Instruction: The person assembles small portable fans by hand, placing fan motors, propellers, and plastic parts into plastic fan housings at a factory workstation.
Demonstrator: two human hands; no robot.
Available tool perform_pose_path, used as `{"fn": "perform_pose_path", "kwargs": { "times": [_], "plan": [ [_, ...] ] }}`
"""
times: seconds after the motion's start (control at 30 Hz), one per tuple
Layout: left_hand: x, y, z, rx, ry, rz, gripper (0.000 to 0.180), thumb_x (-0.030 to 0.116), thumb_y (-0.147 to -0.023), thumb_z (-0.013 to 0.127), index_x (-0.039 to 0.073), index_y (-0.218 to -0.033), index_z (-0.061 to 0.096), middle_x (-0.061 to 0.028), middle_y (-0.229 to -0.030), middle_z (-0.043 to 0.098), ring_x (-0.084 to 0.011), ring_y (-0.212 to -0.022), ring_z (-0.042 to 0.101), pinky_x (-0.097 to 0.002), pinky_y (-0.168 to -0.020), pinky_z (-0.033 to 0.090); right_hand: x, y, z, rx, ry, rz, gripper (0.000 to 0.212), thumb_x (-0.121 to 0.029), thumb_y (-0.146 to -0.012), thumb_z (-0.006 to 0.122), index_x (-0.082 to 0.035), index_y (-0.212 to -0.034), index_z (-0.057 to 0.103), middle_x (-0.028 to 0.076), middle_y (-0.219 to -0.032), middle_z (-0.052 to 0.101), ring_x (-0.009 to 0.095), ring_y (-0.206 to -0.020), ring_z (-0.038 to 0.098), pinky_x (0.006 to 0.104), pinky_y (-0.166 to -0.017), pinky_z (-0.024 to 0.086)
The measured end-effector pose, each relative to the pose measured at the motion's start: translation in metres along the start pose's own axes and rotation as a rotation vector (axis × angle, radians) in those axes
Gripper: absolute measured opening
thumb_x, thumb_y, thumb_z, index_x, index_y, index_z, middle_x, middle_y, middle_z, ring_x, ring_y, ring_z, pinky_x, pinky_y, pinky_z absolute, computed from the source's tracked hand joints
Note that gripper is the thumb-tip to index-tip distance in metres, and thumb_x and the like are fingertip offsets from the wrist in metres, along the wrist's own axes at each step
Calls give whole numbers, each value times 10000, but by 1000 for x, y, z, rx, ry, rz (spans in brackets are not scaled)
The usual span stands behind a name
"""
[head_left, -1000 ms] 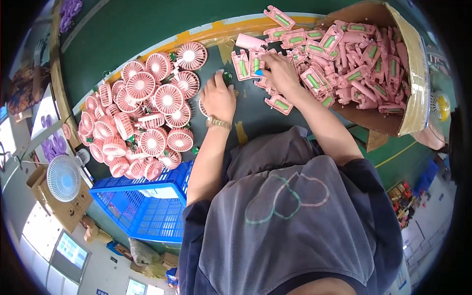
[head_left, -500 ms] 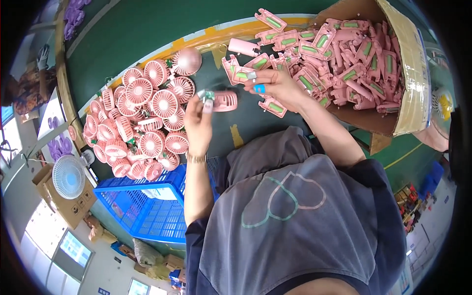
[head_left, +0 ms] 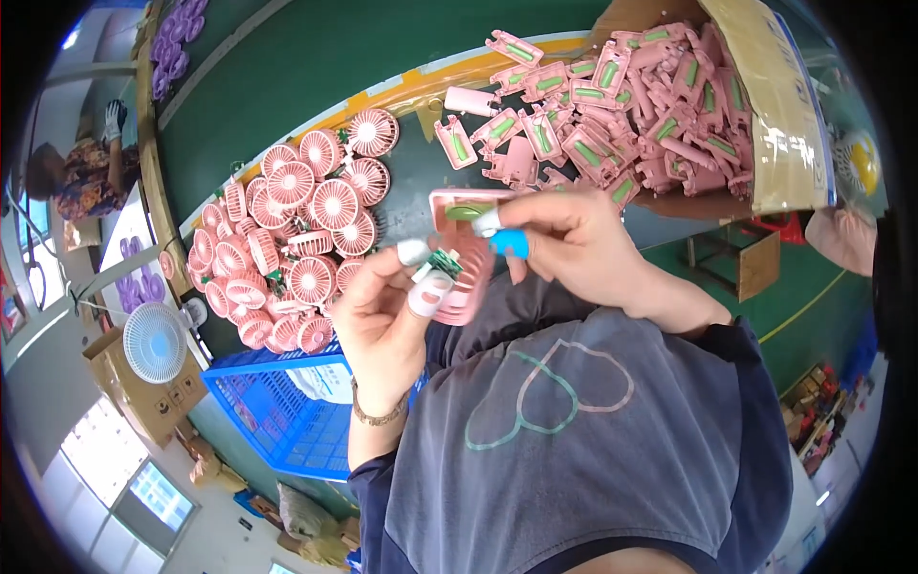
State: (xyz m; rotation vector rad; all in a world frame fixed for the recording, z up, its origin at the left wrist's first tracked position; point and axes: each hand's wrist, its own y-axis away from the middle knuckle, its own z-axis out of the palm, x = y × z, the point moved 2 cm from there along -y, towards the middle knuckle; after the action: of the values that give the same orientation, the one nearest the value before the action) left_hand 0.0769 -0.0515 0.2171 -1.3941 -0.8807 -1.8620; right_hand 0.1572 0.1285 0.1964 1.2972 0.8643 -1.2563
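My left hand (head_left: 387, 311) holds a pink round fan head (head_left: 464, 287) close to my chest, thumb and fingers with white finger cots pinching a small green circuit board (head_left: 444, 261) on it. My right hand (head_left: 574, 244), with white and blue finger cots, grips a pink fan handle shell (head_left: 466, 204) that shows a green battery, and holds it against the top of the fan head. Both hands are raised above the dark green table (head_left: 316, 67).
A heap of pink fan heads (head_left: 296, 239) lies on the table at left. Pink handle shells (head_left: 612, 105) spill from a cardboard box (head_left: 775, 105) at upper right. A blue crate (head_left: 287, 411) sits at lower left, a white fan (head_left: 153, 342) beside it. Another person (head_left: 81, 177) is at far left.
Both hands came off the table and toward my chest: the left brought up a fan head with its green board, the right a handle shell, and the two parts now meet.
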Motion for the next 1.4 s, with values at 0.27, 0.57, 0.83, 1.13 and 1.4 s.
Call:
{"fn": "perform_pose_path", "kwargs": {
  "times": [0.27,0.57,0.83,1.13,1.4],
  "plan": [
    [13,22,-23,-170,200,-131,260,52,-873,594,12,-1126,555,-78,-1051,617,-164,-923,599,-332,-802,506,-23,26,62,251,440,-541,206,87,-822,526,27,-1002,606,121,-875,619,123,-599,582,242,-485,437],
    [38,39,-87,-318,-83,214,249,-19,-818,634,-58,-1060,590,-133,-1071,558,-174,-946,576,-289,-826,479,-58,30,122,-71,426,-79,123,-34,-846,499,-21,-959,546,171,-806,587,342,-715,581,416,-598,432],
    [36,47,-123,-437,35,155,238,24,-815,646,-57,-1035,603,-148,-1062,566,-213,-996,562,-308,-835,476,-53,24,156,-262,297,64,91,-72,-881,487,-17,-928,543,115,-679,544,233,-585,539,341,-555,414],
    [34,42,-139,-526,74,41,221,63,-798,677,-39,-991,641,-176,-1054,600,-213,-973,591,-286,-760,498,-39,17,163,-430,-84,268,171,-170,-945,486,-21,-909,563,31,-665,549,63,-491,499,199,-462,374],
    [23,30,-117,-543,231,-5,246,97,-817,668,-46,-1011,619,-192,-1080,593,-258,-1006,591,-338,-809,499,-35,17,144,-418,-429,432,180,-186,-942,507,-17,-940,568,92,-699,596,96,-486,556,193,-430,385]
  ]
}}
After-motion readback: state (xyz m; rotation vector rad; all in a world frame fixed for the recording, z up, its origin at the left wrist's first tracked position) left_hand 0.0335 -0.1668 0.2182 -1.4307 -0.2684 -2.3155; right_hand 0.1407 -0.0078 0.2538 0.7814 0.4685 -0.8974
